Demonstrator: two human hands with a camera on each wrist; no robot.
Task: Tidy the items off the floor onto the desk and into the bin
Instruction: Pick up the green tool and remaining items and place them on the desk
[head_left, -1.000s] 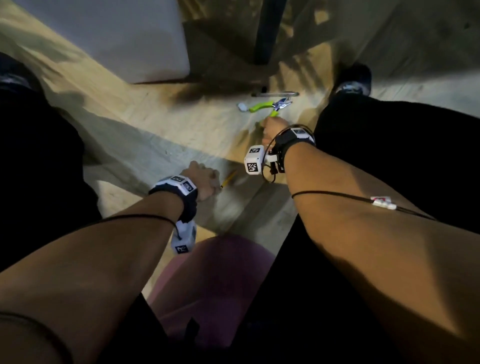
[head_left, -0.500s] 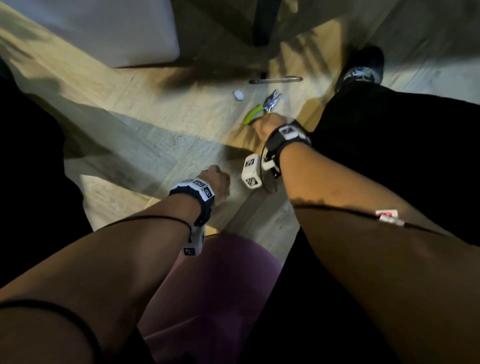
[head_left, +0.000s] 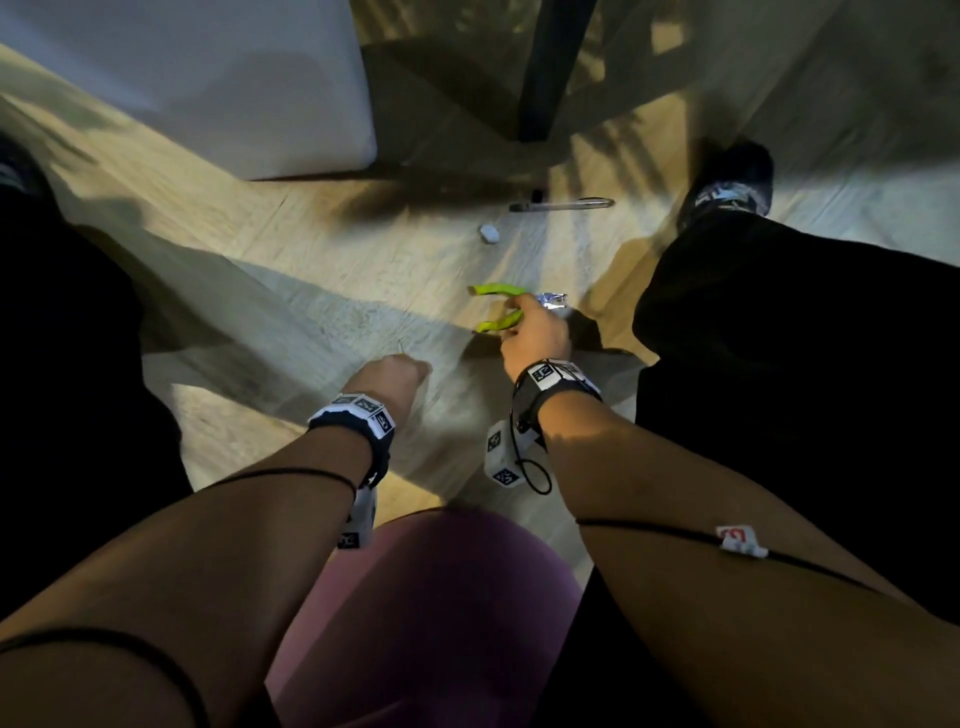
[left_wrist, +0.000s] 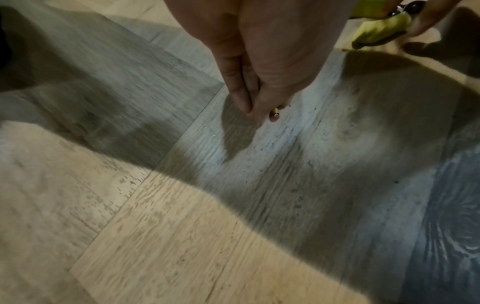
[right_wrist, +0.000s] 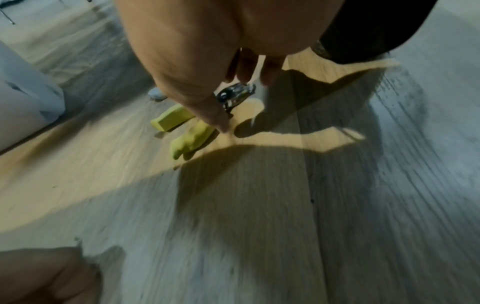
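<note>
A green-handled pair of pliers (head_left: 496, 312) is lifted clear of the wood-look floor (head_left: 322, 270) in the person's right hand (head_left: 535, 338), whose fingers and thumb curl round the tool near its pivot; the two green handles splay out to the left of the hand, while the metal head (head_left: 551, 300) pokes out beyond the knuckles. From the right wrist the same tool (right_wrist: 187, 127) hangs under the thumb, its shadow thrown on the boards below. The left hand (head_left: 392, 376), just to the left of the right and apart from it, is closed over a yellow pencil (left_wrist: 274, 115), of which only the stub end with its reddish tip shows past the fingertips in the left wrist view. Ahead of the right hand, on the floor, lie a small white scrap (head_left: 489, 234) and, beyond it, a clear-barrelled pen (head_left: 561, 204), both well away from either hand. Farther forward stands a dark furniture leg (head_left: 548, 67), and ahead of the left hand a pale box-like object (head_left: 218, 83); what it is cannot be told. The person's dark shoe (head_left: 732, 182) sits ahead and to the right of the right hand, dark trouser legs frame both sides, and a mauve rounded cushion or seat (head_left: 431, 613) lies beneath the forearms
</note>
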